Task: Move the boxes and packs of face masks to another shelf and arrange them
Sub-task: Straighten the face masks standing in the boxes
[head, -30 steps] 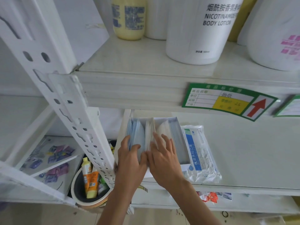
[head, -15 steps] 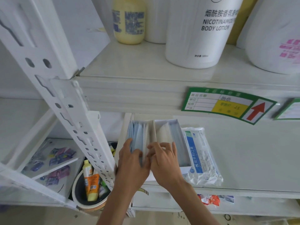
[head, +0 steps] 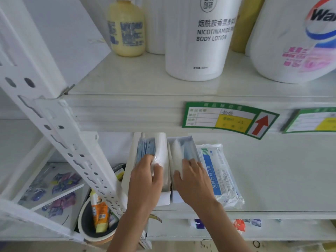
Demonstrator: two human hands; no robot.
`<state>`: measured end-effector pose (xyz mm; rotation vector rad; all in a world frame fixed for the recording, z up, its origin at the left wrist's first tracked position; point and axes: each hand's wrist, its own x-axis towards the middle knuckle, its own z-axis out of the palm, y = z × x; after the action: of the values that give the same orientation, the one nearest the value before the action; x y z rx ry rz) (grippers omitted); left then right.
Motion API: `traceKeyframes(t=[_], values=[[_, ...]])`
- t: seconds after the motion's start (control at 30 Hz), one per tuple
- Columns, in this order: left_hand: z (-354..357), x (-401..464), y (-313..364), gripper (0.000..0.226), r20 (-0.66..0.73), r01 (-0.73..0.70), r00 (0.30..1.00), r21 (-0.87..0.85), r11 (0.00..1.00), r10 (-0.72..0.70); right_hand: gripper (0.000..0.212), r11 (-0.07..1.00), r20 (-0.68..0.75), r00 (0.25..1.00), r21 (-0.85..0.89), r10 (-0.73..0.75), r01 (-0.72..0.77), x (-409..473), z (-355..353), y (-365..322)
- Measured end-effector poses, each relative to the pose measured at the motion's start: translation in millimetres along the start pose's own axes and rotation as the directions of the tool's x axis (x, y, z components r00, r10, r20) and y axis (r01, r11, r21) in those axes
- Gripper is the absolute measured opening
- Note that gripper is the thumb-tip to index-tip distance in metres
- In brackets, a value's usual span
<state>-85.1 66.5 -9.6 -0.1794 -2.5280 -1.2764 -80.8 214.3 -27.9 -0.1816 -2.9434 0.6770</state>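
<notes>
Two open white boxes of blue face masks stand side by side on the middle shelf (head: 272, 179). My left hand (head: 145, 182) lies in the left box (head: 130, 171), fingers closed on a clear-wrapped bundle of masks (head: 160, 155). My right hand (head: 192, 182) rests on the right box (head: 177, 195), fingertips touching the masks (head: 188, 151) inside it. A sealed plastic pack of masks (head: 218, 171) with a blue label lies flat just right of the right box, touching it.
A slotted white upright (head: 60, 135) runs diagonally at left. The shelf above holds a yellow bottle (head: 127, 28), a white body lotion bottle (head: 203, 39) and a large white jug (head: 294, 39). A bowl with tubes (head: 98, 220) sits below left. Price tags (head: 229, 119) hang on the shelf edge.
My hands have drawn apart, the right one going onto the right box. The left hand now grips a wrapped bundle in the left box. The camera has come closer.
</notes>
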Motion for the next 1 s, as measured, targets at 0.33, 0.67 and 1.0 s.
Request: traceKeyframes(t=[0.33,0.67,1.0], values=[[0.0,-3.5,6.2,0.007,-0.076,0.111,0.991,0.032,0.993,-0.108,0.05,0.995,0.112,0.993,-0.102,0.031,-0.02,22.0,-10.4,-0.7],[4.9,-4.6,23.8,0.038,-0.017,0.128,0.991,-0.083,0.988,-0.13,0.06,0.998,0.027,1.0,0.06,0.0,-0.002,29.9,-24.7,6.1],[21.4,-0.1,28.0,0.069,0.143,0.091,0.981,0.276,0.957,-0.134,0.058,0.974,0.075,0.988,0.17,0.136,-0.147,28.4,-29.5,30.9]])
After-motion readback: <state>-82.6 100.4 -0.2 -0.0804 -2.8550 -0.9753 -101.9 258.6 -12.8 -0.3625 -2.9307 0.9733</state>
